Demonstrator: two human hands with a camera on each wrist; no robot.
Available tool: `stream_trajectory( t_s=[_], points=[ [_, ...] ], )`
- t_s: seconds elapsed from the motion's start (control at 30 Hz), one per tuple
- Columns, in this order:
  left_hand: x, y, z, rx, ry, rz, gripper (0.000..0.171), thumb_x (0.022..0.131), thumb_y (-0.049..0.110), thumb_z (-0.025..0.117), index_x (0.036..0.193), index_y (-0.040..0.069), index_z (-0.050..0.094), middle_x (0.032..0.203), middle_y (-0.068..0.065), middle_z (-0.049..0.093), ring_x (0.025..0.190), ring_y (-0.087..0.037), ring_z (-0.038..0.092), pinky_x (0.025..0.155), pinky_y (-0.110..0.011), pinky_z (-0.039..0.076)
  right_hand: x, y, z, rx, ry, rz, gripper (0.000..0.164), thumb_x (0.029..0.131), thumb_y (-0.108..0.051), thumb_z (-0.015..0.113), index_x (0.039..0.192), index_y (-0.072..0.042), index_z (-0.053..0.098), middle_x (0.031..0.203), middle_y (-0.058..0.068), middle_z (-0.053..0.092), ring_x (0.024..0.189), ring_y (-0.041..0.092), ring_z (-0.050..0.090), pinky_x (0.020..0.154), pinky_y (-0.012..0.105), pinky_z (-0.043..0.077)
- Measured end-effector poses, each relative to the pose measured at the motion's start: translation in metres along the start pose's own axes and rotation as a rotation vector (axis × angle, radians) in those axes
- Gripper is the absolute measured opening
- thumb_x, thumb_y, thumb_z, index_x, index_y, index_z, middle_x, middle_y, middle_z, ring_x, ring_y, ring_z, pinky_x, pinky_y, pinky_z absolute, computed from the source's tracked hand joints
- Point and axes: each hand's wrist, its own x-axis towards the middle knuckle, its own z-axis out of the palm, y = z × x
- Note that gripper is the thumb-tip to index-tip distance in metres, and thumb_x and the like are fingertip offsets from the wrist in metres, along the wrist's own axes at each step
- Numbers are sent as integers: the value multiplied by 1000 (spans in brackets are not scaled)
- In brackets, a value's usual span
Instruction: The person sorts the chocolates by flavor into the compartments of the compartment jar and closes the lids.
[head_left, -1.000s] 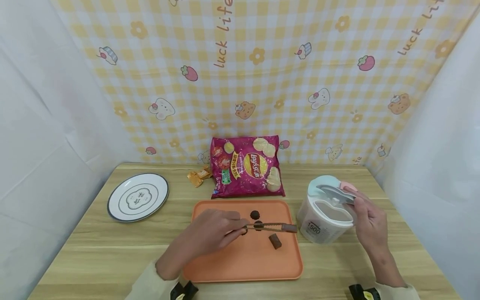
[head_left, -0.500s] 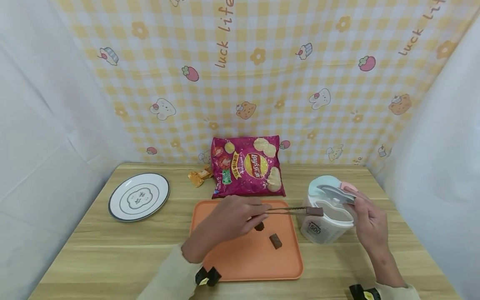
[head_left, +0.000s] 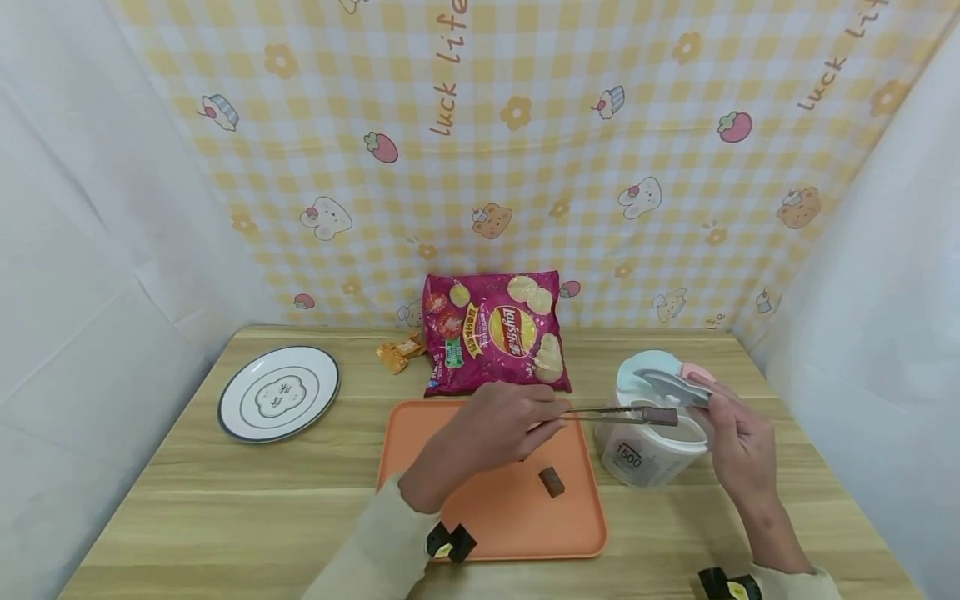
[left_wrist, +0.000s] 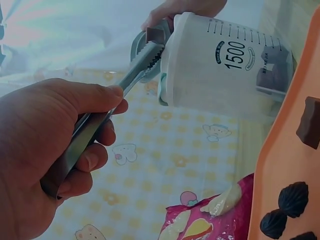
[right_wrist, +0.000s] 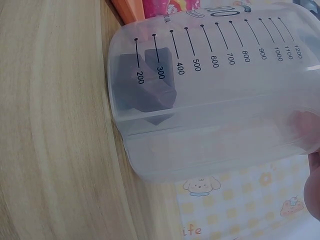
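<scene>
My left hand (head_left: 495,429) grips metal tongs (left_wrist: 85,142), whose toothed tips pinch a brown chocolate block (head_left: 660,416). The block hangs over the opening of a translucent storage container (head_left: 637,458) marked 1500. My right hand (head_left: 741,442) pinches the raised grey flap of the container's lid (head_left: 675,387) at the right side. Through the wall, in the right wrist view, several dark chocolate pieces (right_wrist: 150,85) show at the bottom. An orange tray (head_left: 517,533) lies under my left forearm, bearing another chocolate block (head_left: 551,482) and ridged dark round chocolates (left_wrist: 293,199), mostly hidden by the hand in the head view.
Behind the tray lies a magenta Lay's chip bag (head_left: 495,333), with gold-wrapped sweets (head_left: 397,352) at its left. A white plate (head_left: 279,393) with a dark rim sits on the table's left. A yellow checked cloth (head_left: 480,167) hangs at the back.
My left hand has moved right with the tongs and the chocolate block, from above the tray to over the container's opening. The right hand has stayed at the lid flap.
</scene>
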Motion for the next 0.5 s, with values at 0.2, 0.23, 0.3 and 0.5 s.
stream_trajectory(
  t_s=[0.2,0.23,0.3,0.5],
  points=[
    [11,7,-4,31,-59,-7,24,104,29,65,120,18,78,108,4,73,75,-7,64,64,-16,50,1,-2,0,-4,4,14,28,106,1,48,120,11,70,126,-13,68,120,-1,60,95,11,44],
    [12,8,-4,37,-71,-7,24,104,30,64,120,18,78,108,5,73,76,-6,64,64,-15,50,1,-3,0,-8,5,16,28,106,1,48,120,11,71,126,-13,68,120,-1,60,96,12,44],
    [15,10,-4,41,-88,-3,23,104,30,64,119,19,79,106,5,73,75,-5,62,62,-14,47,1,-3,1,-8,4,18,28,106,1,48,120,10,71,126,-14,68,121,-1,60,97,12,43],
    [18,15,-2,63,-103,-3,21,104,31,64,116,22,79,101,7,70,71,-3,55,57,-13,41,1,-5,-1,-26,2,43,28,107,-1,49,120,9,72,126,-18,67,123,-2,58,99,12,41]
  ],
)
